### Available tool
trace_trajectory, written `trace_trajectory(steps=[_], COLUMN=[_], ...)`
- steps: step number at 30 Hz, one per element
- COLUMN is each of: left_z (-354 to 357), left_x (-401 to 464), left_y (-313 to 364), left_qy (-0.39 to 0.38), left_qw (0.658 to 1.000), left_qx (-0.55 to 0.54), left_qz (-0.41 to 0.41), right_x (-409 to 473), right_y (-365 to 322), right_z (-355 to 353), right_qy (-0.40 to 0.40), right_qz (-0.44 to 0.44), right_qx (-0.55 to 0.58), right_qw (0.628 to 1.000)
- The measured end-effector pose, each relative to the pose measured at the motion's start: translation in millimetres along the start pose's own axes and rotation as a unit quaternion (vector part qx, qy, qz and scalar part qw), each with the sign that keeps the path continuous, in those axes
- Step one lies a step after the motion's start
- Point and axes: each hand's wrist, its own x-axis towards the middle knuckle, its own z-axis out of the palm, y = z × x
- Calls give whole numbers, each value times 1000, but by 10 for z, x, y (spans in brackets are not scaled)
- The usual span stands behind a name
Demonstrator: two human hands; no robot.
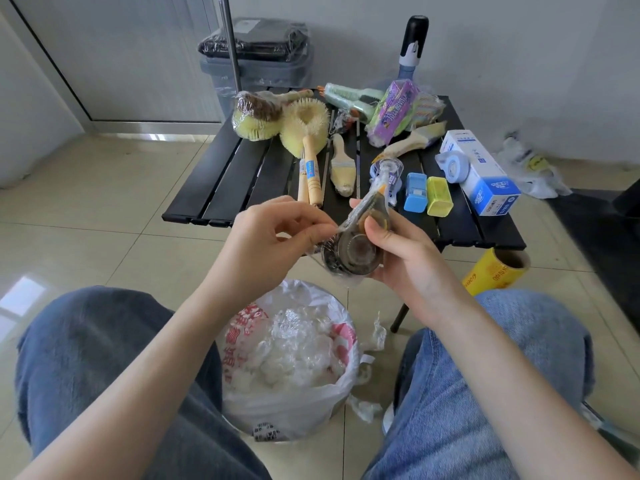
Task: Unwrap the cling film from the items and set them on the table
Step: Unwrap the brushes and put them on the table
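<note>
My right hand (pixel 403 252) grips a dark correction-tape dispenser (pixel 356 249) that is still covered in cling film, holding it above the near edge of the black slatted table (pixel 221 168). My left hand (pixel 273 237) pinches a loose edge of the cling film (pixel 334 232) at the dispenser's left side. On the table lie a yellow bristle brush with a wooden handle (pixel 304 133), a wrapped brown-and-yellow brush (pixel 254 114), a small paint brush (pixel 342 168), another wrapped clear tape dispenser (pixel 386 174), and a blue box (pixel 415 192) beside a yellow box (pixel 439 196).
A bin lined with a white bag (pixel 287 362) full of crumpled film stands on the floor between my knees. A yellow cling-film roll (pixel 495 271) sits under the table's right edge. A white-blue carton (pixel 479 171), a purple packet (pixel 393 110) and a grey bin (pixel 256 60) are farther back.
</note>
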Motion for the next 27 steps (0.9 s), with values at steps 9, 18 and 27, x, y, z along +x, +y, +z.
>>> trace_trajectory(steps=[9,18,27], left_z=[96,94,151], left_x=[-52,-22,-15], left_y=[17,47,-67], left_qy=[109,36,9], left_qw=[994,932,987], left_qx=[-3,-278,-95], left_qz=[21,-228,-126], right_x=[21,14,-46], right_y=[-83,-35,29], right_z=[70,69,107], right_qy=[33,26,14], right_qz=[21,35,61], right_qx=[-20,-50,-106], right_qw=[999,998,992])
